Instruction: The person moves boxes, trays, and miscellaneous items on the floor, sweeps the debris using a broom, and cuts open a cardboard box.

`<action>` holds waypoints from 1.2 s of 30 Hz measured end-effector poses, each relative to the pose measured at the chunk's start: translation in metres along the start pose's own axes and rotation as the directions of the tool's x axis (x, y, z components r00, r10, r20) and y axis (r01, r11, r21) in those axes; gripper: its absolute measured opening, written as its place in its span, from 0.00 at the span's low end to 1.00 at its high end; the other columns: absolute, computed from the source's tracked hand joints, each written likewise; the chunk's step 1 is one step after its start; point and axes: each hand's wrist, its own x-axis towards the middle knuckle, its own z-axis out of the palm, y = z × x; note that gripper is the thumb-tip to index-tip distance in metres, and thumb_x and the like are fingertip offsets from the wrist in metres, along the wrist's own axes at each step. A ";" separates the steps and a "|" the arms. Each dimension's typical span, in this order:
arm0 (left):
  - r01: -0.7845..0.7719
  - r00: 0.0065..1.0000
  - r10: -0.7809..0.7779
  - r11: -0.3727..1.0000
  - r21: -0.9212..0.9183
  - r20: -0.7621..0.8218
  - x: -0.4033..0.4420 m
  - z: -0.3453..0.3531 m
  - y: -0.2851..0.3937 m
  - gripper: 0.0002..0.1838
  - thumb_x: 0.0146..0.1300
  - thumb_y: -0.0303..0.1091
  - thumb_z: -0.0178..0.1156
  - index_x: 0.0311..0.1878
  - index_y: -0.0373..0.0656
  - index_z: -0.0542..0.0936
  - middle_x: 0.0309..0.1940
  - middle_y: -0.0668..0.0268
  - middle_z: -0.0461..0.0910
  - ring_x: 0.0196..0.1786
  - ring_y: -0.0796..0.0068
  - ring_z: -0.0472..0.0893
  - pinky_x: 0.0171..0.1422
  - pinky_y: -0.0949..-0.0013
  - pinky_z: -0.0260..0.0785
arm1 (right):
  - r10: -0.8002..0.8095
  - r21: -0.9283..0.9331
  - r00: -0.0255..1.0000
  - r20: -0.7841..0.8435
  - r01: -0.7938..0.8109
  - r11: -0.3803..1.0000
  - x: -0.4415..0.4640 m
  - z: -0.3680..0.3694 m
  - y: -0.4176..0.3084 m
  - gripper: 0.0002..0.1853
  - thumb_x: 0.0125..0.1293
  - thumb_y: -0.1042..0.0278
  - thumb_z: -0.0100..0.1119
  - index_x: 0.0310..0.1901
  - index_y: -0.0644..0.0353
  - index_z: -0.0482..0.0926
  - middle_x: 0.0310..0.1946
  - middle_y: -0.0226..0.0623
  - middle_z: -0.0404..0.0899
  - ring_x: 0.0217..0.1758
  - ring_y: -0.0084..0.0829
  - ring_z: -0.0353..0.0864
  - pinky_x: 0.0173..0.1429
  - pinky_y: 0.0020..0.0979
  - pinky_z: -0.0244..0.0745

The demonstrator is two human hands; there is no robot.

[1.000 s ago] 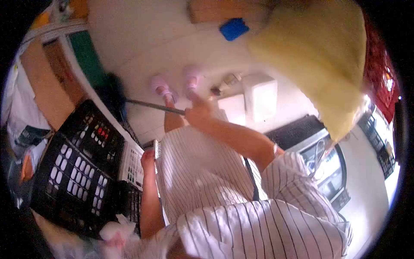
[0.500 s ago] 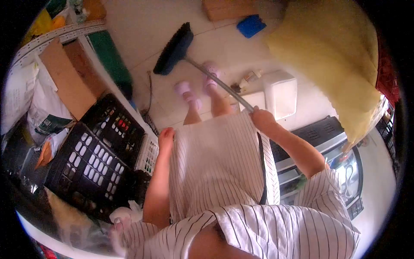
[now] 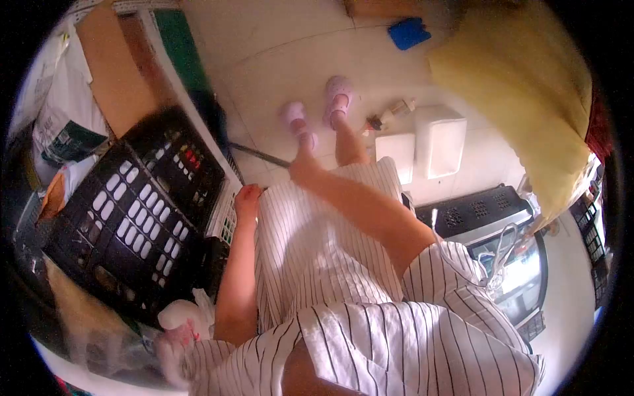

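Note:
My right hand (image 3: 305,170) reaches across in front of the skirt and is closed round the thin grey handle of a broom (image 3: 257,154). The handle runs to the left, toward the foot of the shelf; the broom's head is hidden there. My left hand (image 3: 247,200) hangs at the left edge of the striped skirt (image 3: 297,244), fingers curled in, with nothing visible in it. It is beside the black plastic crate (image 3: 139,218). Pink clogs (image 3: 339,92) are on my feet on the tiled floor (image 3: 264,72).
Two white containers (image 3: 441,142) stand at the right, with small bottles (image 3: 399,109) behind them. A blue flat piece (image 3: 409,33) lies farther off. Yellow sheeting (image 3: 522,86) hangs at the right above a glass-fronted appliance (image 3: 515,264). Bags (image 3: 69,125) and cardboard (image 3: 119,66) fill the left shelf.
My right hand has swung left across my body with the broom. The broom's head has gone from the open floor to out of sight at the left. My left hand has barely moved.

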 end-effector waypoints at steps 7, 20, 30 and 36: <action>0.053 0.998 -0.053 0.999 -0.002 0.014 0.000 -0.008 -0.024 0.10 0.52 0.38 0.50 0.33 0.42 0.70 0.28 0.67 0.74 0.32 0.79 0.72 0.32 0.75 0.62 | 0.530 0.441 0.832 -0.166 -0.418 0.794 -0.099 0.017 0.007 0.14 0.49 0.66 0.46 0.35 0.69 0.68 0.21 0.42 0.73 0.26 0.41 0.74 0.27 0.37 0.68; 0.058 0.994 -0.066 0.994 0.091 0.083 0.007 -0.014 -0.047 0.09 0.54 0.38 0.48 0.35 0.44 0.70 0.28 0.70 0.74 0.32 0.81 0.71 0.35 0.75 0.61 | 0.460 0.639 0.864 -0.205 -0.237 0.731 -0.089 -0.019 0.019 0.10 0.44 0.69 0.50 0.31 0.61 0.73 0.23 0.47 0.73 0.28 0.38 0.74 0.31 0.35 0.69; 0.076 0.997 -0.076 0.997 0.015 0.007 -0.009 -0.008 -0.043 0.11 0.53 0.40 0.49 0.37 0.45 0.69 0.28 0.70 0.74 0.36 0.80 0.71 0.35 0.75 0.59 | 0.595 0.710 0.803 -0.038 -0.397 0.582 -0.147 0.079 0.018 0.12 0.50 0.61 0.45 0.26 0.61 0.70 0.19 0.41 0.73 0.26 0.40 0.73 0.29 0.38 0.68; -0.033 0.998 0.037 0.997 0.064 -0.057 -0.015 -0.032 -0.055 0.13 0.55 0.35 0.45 0.42 0.41 0.66 0.36 0.64 0.71 0.40 0.74 0.69 0.42 0.73 0.60 | 0.749 0.782 0.613 0.252 -0.585 0.216 -0.202 0.094 -0.024 0.15 0.56 0.58 0.39 0.32 0.65 0.65 0.17 0.44 0.71 0.23 0.41 0.73 0.26 0.38 0.68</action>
